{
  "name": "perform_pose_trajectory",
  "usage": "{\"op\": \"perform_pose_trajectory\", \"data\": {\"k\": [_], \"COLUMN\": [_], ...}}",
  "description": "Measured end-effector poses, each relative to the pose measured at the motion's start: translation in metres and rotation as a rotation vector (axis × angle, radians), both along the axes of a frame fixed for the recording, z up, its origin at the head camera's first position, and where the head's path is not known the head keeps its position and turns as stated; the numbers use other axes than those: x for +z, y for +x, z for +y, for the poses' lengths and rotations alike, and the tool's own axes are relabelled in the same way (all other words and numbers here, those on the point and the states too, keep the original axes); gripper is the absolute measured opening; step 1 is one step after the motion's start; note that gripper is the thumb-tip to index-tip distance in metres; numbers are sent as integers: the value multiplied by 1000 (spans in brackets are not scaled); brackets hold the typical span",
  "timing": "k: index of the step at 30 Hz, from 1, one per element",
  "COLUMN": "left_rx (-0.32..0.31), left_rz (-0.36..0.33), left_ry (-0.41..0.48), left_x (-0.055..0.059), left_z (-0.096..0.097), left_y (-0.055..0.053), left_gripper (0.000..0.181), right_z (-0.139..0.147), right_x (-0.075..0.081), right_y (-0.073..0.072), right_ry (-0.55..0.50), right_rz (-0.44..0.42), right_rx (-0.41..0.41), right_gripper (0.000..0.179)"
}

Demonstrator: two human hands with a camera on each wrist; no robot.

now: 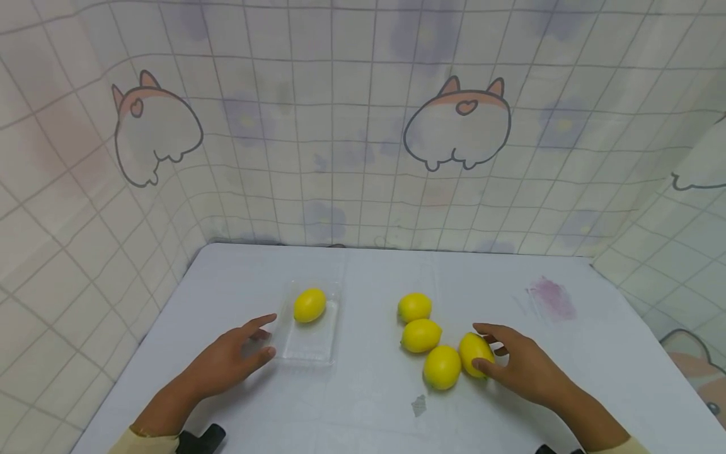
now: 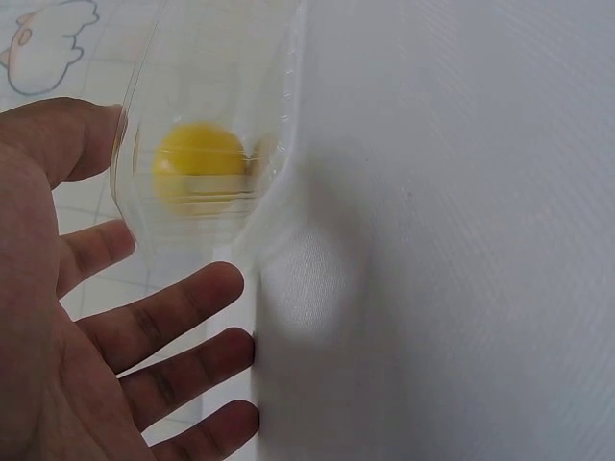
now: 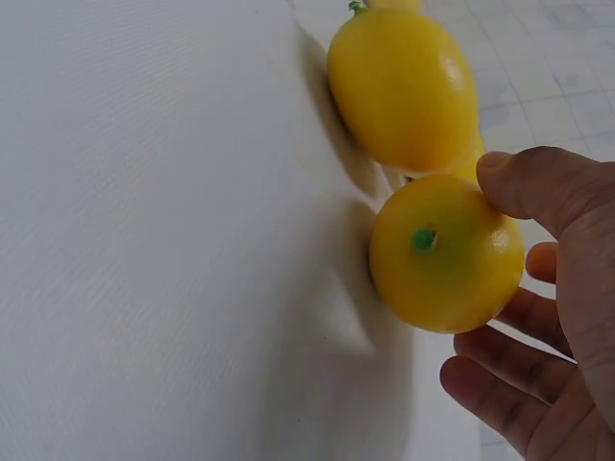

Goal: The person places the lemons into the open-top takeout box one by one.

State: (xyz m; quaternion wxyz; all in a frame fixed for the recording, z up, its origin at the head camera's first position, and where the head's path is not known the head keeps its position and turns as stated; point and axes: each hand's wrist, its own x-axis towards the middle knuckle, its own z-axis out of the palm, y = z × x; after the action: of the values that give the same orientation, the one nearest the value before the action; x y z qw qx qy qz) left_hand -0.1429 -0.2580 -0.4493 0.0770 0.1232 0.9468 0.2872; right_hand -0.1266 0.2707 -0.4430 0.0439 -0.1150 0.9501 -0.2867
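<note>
My right hand (image 1: 524,366) is at the rightmost lemon (image 1: 472,350), its thumb on the near side and its fingers curled round the far side. The right wrist view shows that lemon (image 3: 447,254) with its green stem end facing the camera and the thumb tip on its skin. Just left of it, another lemon (image 1: 442,367) lies close by. My left hand (image 1: 229,359) has its fingers spread at the left edge of a clear plastic tray (image 1: 306,350). Inside the tray, toward its far end, lies a single lemon (image 1: 309,305).
Two more lemons, the middle one (image 1: 421,335) and the farthest one (image 1: 414,307), lie on the white table (image 1: 363,410). A grey patch (image 1: 418,405) marks the near side, and a pinkish stain (image 1: 553,298) the far right. A patterned curtain (image 1: 351,126) hangs behind the table.
</note>
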Motion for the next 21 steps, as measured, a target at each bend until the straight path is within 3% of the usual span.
{"op": "perform_pose_trajectory", "data": {"k": [14,21], "left_rx": [12,34], "left_rz": [1,-19], "left_ry": [-12,-20], "left_x": [0,-3], "left_z": [1,1], "left_y": [0,-1], "left_gripper": [69,69], "right_z": [1,2], "right_x": [-7,-9], "right_y": [1,1], "right_ry": [19,23], "right_rz": [-96,-88], "right_rx": [4,9], "right_gripper": [87,89]}}
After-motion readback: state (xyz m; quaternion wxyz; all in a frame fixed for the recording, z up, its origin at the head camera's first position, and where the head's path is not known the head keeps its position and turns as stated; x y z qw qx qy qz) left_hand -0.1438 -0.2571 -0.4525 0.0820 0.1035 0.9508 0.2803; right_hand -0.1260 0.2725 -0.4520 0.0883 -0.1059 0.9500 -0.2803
